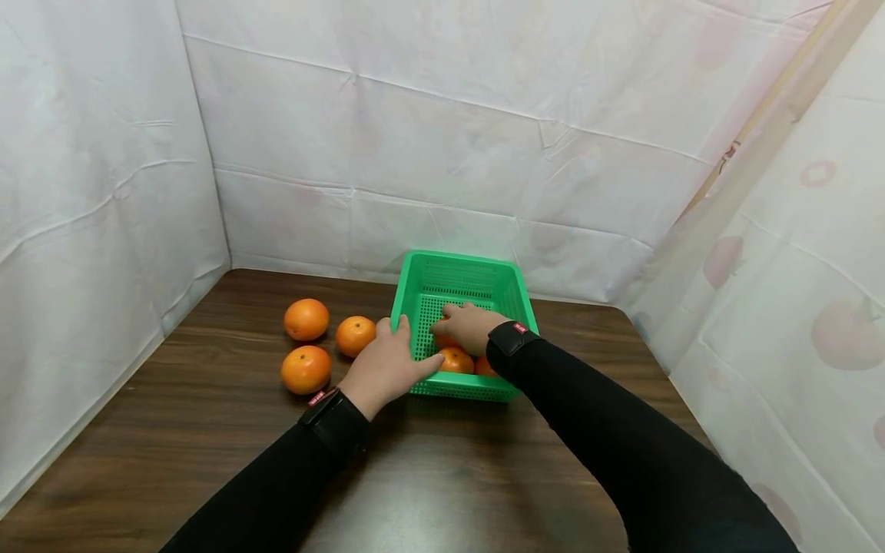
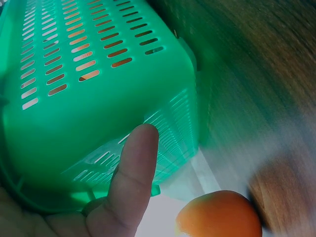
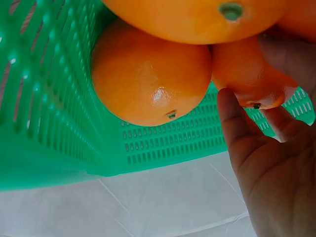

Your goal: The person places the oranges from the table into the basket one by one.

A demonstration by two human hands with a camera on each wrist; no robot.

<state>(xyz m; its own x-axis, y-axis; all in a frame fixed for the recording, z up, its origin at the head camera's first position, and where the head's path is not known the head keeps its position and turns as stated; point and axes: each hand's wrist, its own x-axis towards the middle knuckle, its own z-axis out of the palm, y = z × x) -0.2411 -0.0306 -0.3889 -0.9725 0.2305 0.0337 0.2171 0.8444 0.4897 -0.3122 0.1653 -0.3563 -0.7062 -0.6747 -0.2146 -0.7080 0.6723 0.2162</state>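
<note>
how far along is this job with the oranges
If the green basket is being filled, it looks partway. Done: at least two oranges lie inside. In hand: the orange the right hand holds within it; the left hand touches its side. Remaining: three oranges on the table.

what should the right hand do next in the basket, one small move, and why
Probably ease the right hand off the orange at its fingers: that one is already inside the green basket, beside other oranges, while three loose oranges lie on the table. The left hand, at the basket's near left corner, could steady it.
</note>
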